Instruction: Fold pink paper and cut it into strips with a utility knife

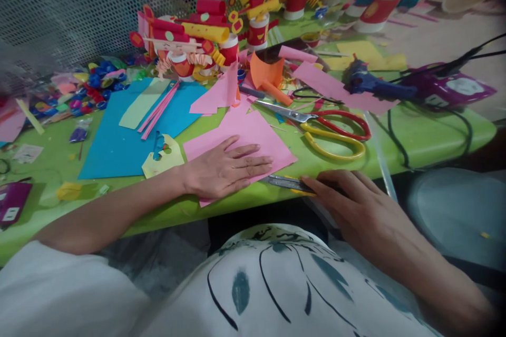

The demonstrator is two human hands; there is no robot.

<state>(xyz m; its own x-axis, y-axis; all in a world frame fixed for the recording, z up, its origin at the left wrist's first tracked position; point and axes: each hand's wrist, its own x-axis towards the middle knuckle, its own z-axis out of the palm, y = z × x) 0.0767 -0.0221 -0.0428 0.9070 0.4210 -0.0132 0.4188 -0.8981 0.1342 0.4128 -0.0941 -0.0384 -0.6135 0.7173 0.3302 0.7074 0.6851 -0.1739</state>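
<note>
My left hand (229, 166) lies flat, fingers stretched out, on a sheet of pink paper (264, 134) near the table's front edge. In my right hand (356, 202) is a utility knife (288, 183) with a grey metal front and yellow parts. Its tip points left, at the paper's lower edge beside my left fingertips; whether it touches the paper I cannot tell. Scissors (336, 131) with one red and one yellow handle lie just beyond my right hand. A pale yellow paper piece (168, 155) with a cut-out lies by my left wrist.
Blue paper (114, 131) with pink strips (160, 110) lies left. Behind stand several red-and-white cup figures (259, 31). A blue glue gun (367, 81) with black cords rests at right, near a purple box (446, 87). Bottle caps (98, 84) are heaped at back left. A stool (458, 216) stands right.
</note>
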